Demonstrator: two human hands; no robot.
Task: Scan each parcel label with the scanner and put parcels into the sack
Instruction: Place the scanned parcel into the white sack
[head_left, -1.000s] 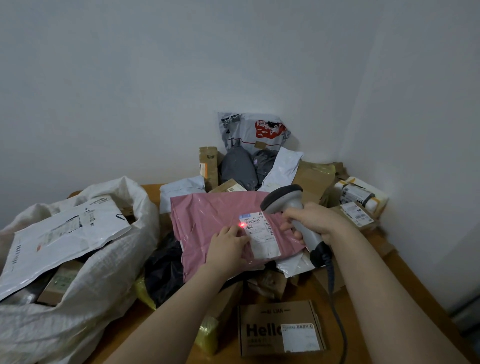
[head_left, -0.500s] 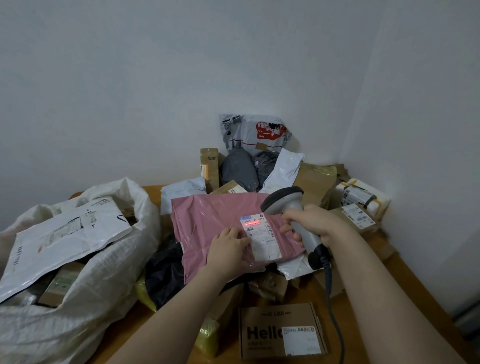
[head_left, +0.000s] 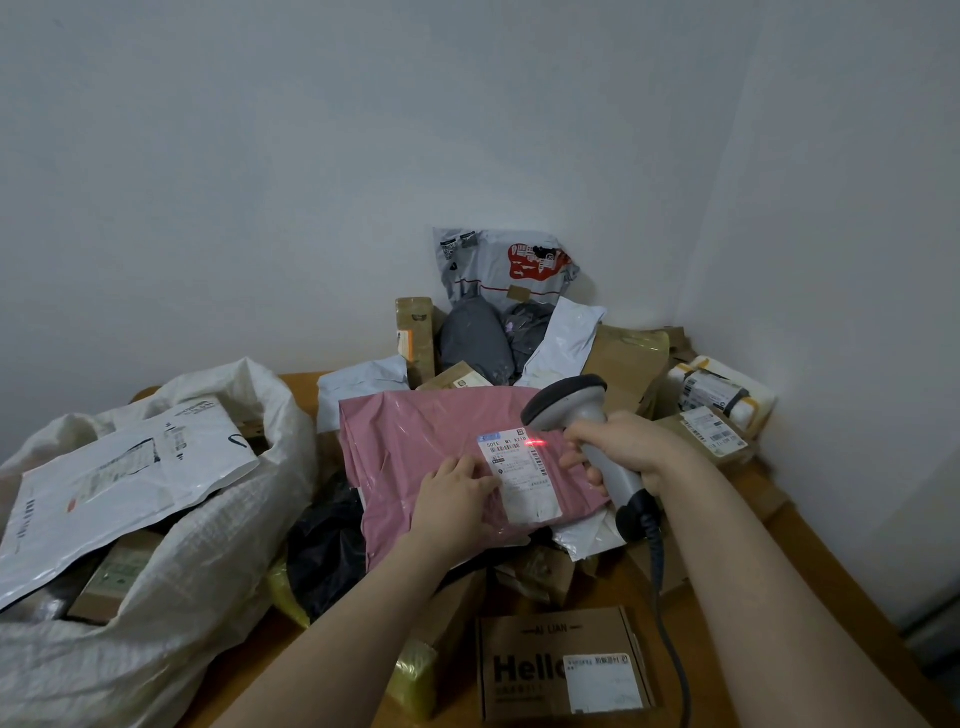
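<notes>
One pink parcel atop the heap: left hand lies flat on it beside the label, likely smoothing it for reading; right hand grips the scanner, red beam at the label's upper-right edge. Sack, partly filled, gapes left, nearby, path seemingly open.

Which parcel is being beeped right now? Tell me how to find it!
Look for the big white sack on the left; just right of it lies a pile of parcels. On top is the pink parcel, under the left hand. It is the only pink one, with the scanner's red light at its white label's edge.
</notes>
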